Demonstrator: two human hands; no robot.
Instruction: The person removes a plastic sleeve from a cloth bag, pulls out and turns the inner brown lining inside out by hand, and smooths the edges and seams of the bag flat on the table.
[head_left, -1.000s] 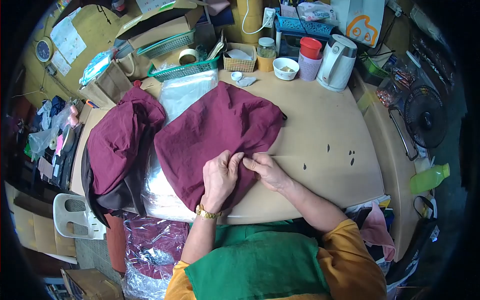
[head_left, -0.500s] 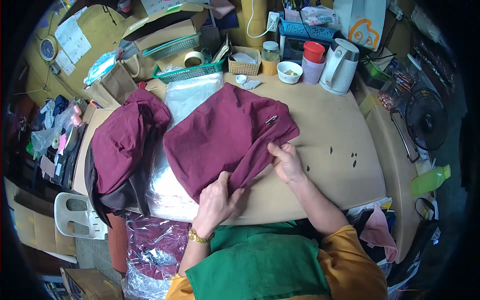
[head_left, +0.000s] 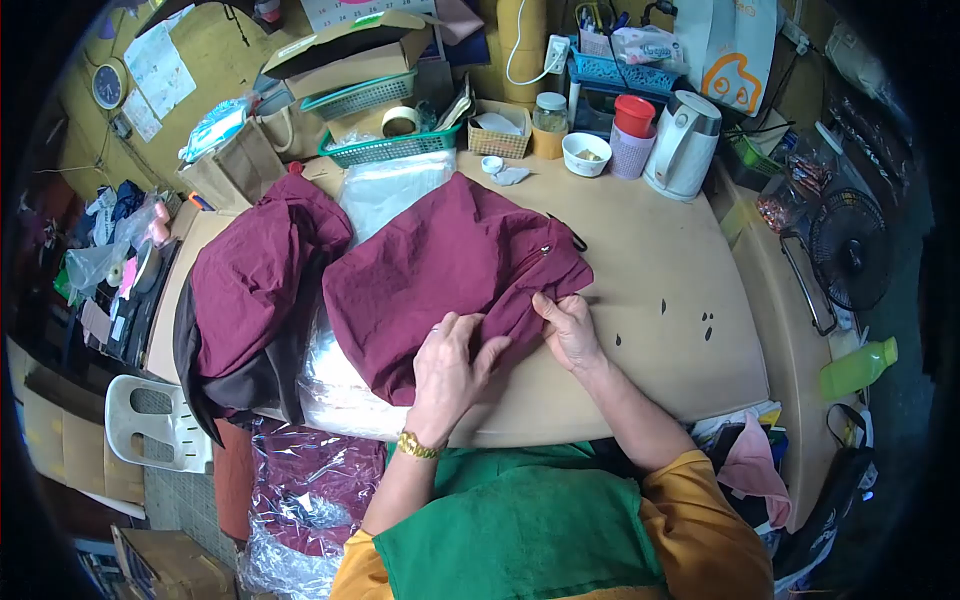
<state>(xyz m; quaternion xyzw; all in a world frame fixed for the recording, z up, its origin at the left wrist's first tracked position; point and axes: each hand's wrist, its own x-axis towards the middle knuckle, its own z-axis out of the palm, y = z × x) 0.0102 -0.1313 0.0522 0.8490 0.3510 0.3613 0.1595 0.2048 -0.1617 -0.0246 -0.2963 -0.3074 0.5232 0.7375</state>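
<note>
A maroon fabric garment (head_left: pixel 420 260) lies bunched on the table, with a small zipper pull and a dark cord loop near its right end. My right hand (head_left: pixel 572 335) pinches its lower right edge between thumb and fingers. Over the near edge rests my left hand (head_left: pixel 447 370), fingers bent on the cloth and thumb spread apart from them. A gold watch is on that wrist. To the left, a second maroon garment (head_left: pixel 245 290) with dark lining hangs over the table's edge.
Clear plastic bags (head_left: pixel 400 180) lie under the garment. Along the back stand a green basket (head_left: pixel 390 150), a white bowl (head_left: pixel 586 155), a purple cup (head_left: pixel 627 155) and a white kettle (head_left: pixel 684 147). A white stool (head_left: pixel 160 425) and a plastic-wrapped maroon bundle (head_left: pixel 310 490) are below at left.
My left hand has shifted up and right along the cloth, its thumb now apart from the fingers. My right hand keeps its pinch. A dark cord loop now shows at the garment's right end.
</note>
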